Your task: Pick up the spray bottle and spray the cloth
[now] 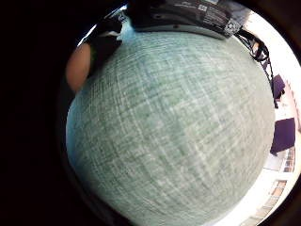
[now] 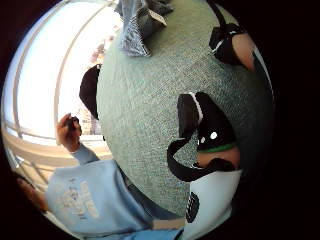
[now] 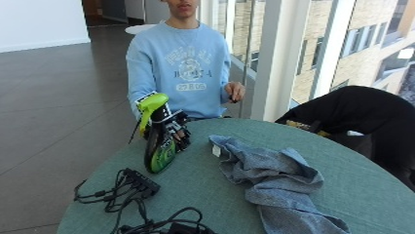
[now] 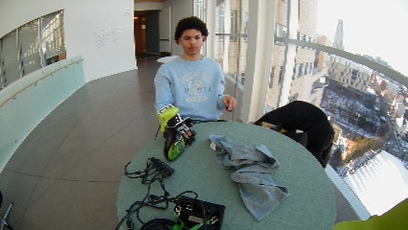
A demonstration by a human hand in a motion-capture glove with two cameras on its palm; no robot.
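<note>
Green woven table covering [image 3: 363,190] fills both palm views, so we judge the gloved right hand [image 3: 174,127] to be palm-down toward the table, not wrapped around anything. The spray bottle [image 3: 158,141] stands on the table just beside the fingers [image 3: 182,138], on their outer side. Whether they touch it we cannot tell. The fingers appear relaxed and hold nothing, though the outside view of them is poor.

The bottle's long axis is near vertical, tilted slightly. Its lime trigger head [image 3: 152,105] is uppermost, and the nozzle seems to point away from the grey cloth [image 3: 272,183], which lies well beyond the fingertips.

Risks as we judge them:
- A sideways approach may topple the bottle.
- Spraying without turning the nozzle would miss the cloth.
</note>
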